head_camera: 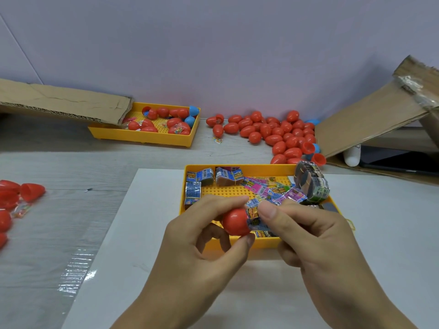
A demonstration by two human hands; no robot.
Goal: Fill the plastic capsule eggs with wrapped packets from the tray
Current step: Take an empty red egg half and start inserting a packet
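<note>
Two hands [261, 233], two yellow trays [237, 243]

A plain pale lilac wall [213, 43] rises behind a pale wood-grain worktop [71, 162]. A white board [142, 269] lies on it. The light is soft and even.

My left hand [204, 238] is raised in front of me with thumb and curled fingers pinching, its forearm coming up from the bottom edge. My right hand [316, 236] meets it from the other side, thumb and forefinger pressed together; its lower fingers seem curled under, though I can't see them well.
</note>
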